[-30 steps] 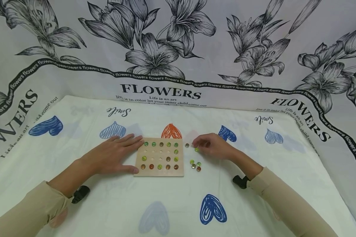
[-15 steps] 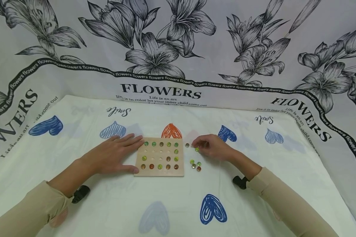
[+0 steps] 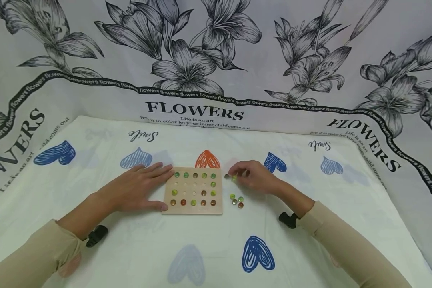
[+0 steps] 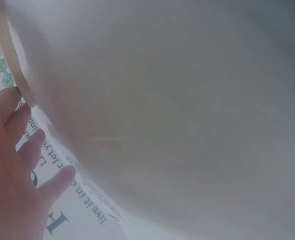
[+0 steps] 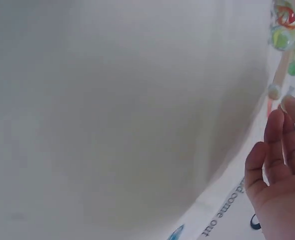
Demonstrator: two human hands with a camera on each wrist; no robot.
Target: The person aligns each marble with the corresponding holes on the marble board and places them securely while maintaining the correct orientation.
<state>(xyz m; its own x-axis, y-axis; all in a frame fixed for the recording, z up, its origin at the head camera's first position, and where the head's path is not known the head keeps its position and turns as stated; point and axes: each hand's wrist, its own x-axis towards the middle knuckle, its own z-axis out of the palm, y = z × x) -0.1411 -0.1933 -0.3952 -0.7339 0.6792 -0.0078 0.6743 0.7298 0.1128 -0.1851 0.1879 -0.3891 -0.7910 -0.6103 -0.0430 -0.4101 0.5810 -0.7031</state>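
A pale wooden board (image 3: 190,210) with rows of round hollows lies mid-table, many hollows holding green, brown or reddish glass marbles. My left hand (image 3: 135,189) rests against its left side, fingers straight, fingertips and thumb at the edge; in the left wrist view the fingers touch the board's side (image 4: 12,55). Just right of the board, my right hand (image 3: 255,176) pinches a yellow-green marble (image 3: 234,178) between thumb and fingertips. A greyish marble (image 3: 227,176) lies beside those fingertips. Closer to me sits a small cluster of loose marbles (image 3: 235,202).
A white tablecloth (image 3: 216,252) with printed hearts covers the table. Behind it hangs a flower-printed cloth (image 3: 245,76). Black wrist cameras (image 3: 288,220) sit by both sleeve cuffs. Pale surface fills most of each wrist view.
My right hand has shifted slightly left and away from me, and the yellow-green marble has moved with it towards the greyish one. The left hand and board stay put.
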